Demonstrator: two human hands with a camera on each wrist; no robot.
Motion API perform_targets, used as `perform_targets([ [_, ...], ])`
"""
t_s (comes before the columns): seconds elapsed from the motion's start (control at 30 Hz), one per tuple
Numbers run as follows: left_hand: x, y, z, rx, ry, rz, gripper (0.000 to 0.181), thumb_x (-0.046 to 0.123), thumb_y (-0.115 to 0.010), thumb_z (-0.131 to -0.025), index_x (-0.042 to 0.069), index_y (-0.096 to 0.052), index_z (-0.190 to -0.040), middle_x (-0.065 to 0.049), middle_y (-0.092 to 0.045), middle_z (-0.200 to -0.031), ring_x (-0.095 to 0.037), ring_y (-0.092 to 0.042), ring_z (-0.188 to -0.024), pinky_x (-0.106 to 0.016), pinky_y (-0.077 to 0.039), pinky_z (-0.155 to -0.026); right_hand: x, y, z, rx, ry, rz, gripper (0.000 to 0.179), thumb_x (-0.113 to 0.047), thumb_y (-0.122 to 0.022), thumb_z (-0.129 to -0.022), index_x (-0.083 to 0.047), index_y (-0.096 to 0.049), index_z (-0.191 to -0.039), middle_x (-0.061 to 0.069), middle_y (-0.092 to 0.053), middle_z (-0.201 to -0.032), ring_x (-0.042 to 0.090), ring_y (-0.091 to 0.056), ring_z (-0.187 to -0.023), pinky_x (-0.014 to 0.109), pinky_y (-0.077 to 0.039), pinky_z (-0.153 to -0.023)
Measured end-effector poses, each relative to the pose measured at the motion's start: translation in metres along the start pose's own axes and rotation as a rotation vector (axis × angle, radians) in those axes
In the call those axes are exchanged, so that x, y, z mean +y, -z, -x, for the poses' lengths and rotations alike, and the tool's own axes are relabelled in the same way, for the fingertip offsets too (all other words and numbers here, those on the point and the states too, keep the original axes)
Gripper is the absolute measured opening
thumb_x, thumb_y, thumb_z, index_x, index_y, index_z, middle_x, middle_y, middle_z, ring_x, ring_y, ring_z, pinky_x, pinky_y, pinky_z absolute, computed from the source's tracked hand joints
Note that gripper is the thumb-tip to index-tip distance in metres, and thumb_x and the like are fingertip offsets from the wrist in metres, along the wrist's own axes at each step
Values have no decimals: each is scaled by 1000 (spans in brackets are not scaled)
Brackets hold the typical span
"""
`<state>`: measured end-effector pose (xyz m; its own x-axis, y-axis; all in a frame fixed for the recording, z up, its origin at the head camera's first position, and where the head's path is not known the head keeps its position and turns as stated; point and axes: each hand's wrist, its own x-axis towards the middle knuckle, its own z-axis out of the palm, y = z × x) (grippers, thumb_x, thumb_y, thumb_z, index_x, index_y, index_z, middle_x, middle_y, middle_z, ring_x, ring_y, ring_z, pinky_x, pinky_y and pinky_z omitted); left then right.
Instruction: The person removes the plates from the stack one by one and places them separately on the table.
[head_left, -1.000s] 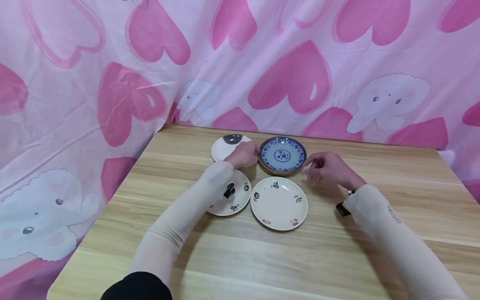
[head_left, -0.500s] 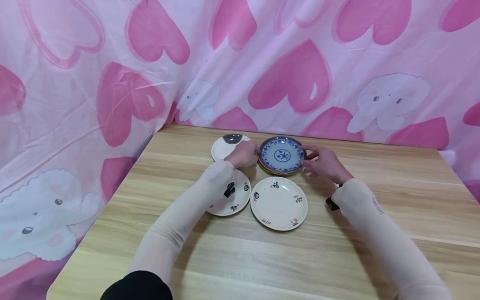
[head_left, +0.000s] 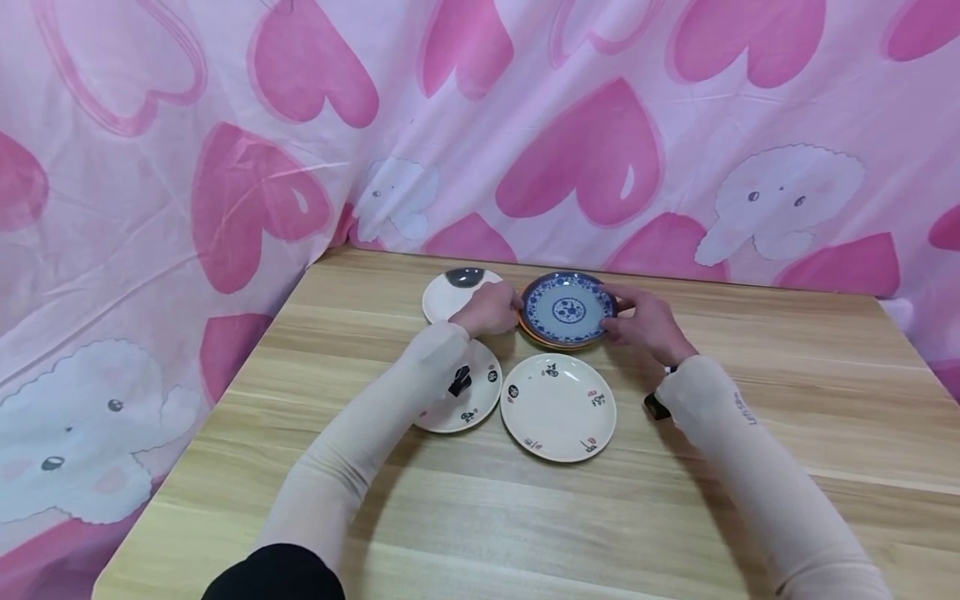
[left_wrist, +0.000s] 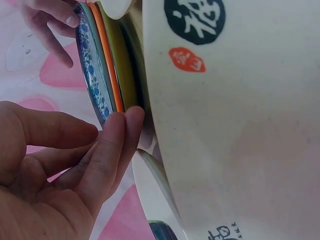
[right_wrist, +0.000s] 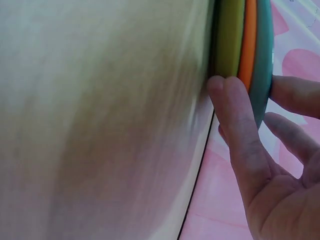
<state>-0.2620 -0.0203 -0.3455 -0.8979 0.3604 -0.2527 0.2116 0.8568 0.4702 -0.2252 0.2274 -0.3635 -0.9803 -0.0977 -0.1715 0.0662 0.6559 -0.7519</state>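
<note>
A stack of plates lies toward the table's far side: a blue-and-white patterned plate (head_left: 567, 310) on top, an orange plate (right_wrist: 247, 45) beneath it and an olive-green plate (right_wrist: 230, 40) lower down. My right hand (head_left: 647, 321) pinches the patterned plate's right rim. In the right wrist view, other fingertips touch the edges of the orange and olive-green plates. At the stack's left edge is my left hand (head_left: 486, 308), its curved fingers and thumb around the rims. The left wrist view has two fingertips (left_wrist: 116, 122) against the orange and olive-green edges.
Behind my left hand sits a white plate (head_left: 441, 298) with a dark grey patch. Two cream plates with small black and red marks lie nearer: one (head_left: 480, 400) partly under my left forearm, another (head_left: 558, 408) beside it. A pink heart-patterned cloth (head_left: 577, 158) hangs behind the wooden table (head_left: 525, 525).
My right hand has moved left onto the stack's rim and taken hold there. The patterned plate has shifted slightly right, baring more orange at its left. My left hand has stayed nearly still.
</note>
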Motion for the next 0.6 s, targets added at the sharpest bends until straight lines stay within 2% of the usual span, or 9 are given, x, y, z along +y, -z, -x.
perform_targets([
  [0.2,-2,-2,1,-17,-3,22,42,5,-56,-82,10,-59,-123,-6,-61,-126,-21,-52,-121,-35,-42,-104,2,0,2,14,-15,9,61,-14,-61,-87,-18,-37,-142,21,-48,-128,26,-64,-90,31,-58,-73],
  [0.33,-4,-4,1,-29,23,40,44,4,-57,-80,12,-59,-123,-4,-60,-128,-21,-51,-123,-36,-40,-106,3,0,4,10,-43,21,57,-17,-61,-87,-11,-40,-140,20,-50,-129,26,-64,-91,30,-57,-74],
  [0.43,-4,-5,1,-32,35,51,43,4,-57,-79,11,-60,-122,-5,-62,-125,-20,-54,-117,-36,-43,-103,4,0,3,20,-56,41,54,-18,-62,-87,-10,-44,-137,18,-51,-133,24,-63,-94,26,-56,-75],
  [0.6,-3,-6,-2,-20,25,61,41,7,-54,-84,10,-58,-124,-5,-69,-108,-17,-60,-96,-31,-50,-92,7,1,0,66,-45,29,53,-15,-63,-86,-11,-46,-135,15,-53,-133,24,-61,-95,24,-55,-75],
])
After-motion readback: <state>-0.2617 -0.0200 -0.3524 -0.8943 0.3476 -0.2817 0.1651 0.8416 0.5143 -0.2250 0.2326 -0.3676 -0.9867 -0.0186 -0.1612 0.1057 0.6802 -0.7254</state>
